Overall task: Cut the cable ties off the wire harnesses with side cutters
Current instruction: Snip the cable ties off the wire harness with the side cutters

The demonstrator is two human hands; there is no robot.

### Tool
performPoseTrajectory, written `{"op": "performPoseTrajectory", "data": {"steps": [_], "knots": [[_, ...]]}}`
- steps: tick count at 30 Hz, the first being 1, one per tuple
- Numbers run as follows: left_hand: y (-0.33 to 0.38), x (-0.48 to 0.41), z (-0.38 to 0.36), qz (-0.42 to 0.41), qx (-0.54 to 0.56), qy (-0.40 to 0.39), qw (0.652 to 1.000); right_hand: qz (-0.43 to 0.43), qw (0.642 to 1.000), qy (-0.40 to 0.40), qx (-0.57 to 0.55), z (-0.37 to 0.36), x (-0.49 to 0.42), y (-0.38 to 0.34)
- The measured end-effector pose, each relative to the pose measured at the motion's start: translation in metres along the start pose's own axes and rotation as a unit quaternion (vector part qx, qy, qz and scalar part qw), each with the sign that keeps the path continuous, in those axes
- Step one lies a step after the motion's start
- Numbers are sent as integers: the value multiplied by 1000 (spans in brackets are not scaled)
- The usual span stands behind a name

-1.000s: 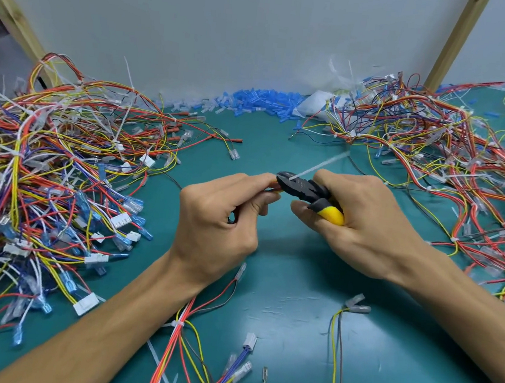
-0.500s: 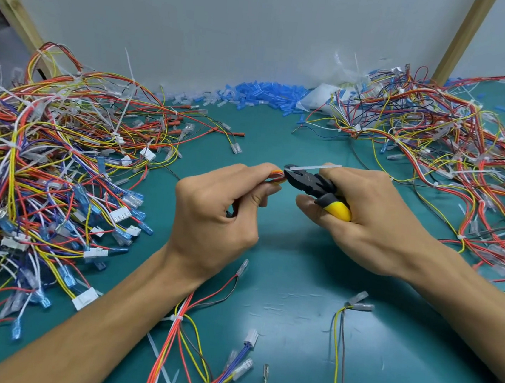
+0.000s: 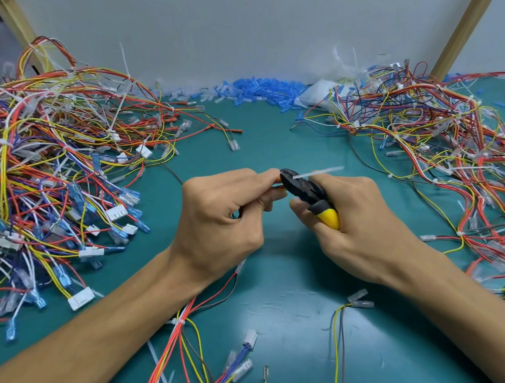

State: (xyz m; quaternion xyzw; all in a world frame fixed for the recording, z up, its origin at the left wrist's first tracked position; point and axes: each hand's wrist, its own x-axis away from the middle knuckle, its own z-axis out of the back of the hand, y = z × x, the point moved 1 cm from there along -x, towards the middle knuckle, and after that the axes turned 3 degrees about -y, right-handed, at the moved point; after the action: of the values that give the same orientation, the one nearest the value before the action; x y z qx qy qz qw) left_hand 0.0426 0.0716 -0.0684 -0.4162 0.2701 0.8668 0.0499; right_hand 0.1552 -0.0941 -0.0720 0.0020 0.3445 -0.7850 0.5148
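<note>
**Cable tie (image 3: 318,171) caught at the cutters' tip**

Side cutters (image 3: 304,189), black-headed with a yellow handle, sit clenched in the right grip (image 3: 362,228) above the middle of the green desk (image 3: 295,305). Their tip meets the white tie, whose tail sticks out up and to the right. The left grip (image 3: 220,216) pinches the orange wires of a wire harness (image 3: 179,339) just beside the blades; its other wires trail down towards the near edge. Tangled harness heaps lie on the desk, a left heap (image 3: 44,169) and a right heap (image 3: 436,148).

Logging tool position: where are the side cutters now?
Head view, centre: side cutters gripped in the right hand, nose against the wires pinched by the left hand.
</note>
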Motion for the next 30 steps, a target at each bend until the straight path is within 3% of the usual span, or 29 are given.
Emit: {"op": "performPoseTrajectory", "data": {"steps": [14,19,21,30], "knots": [[2,0,2,-21,7,2,1000,-55,998,-26,-23,6,2,-4],[3,0,5,-20,30,16,999,-134,973,140,-123,33,-10,13],[-1,0,3,11,33,26,999,-146,968,164,-118,41,-11,20],[-19,-7,1,189,147,0,971,-104,989,-10,-106,24,-6,8]]}}
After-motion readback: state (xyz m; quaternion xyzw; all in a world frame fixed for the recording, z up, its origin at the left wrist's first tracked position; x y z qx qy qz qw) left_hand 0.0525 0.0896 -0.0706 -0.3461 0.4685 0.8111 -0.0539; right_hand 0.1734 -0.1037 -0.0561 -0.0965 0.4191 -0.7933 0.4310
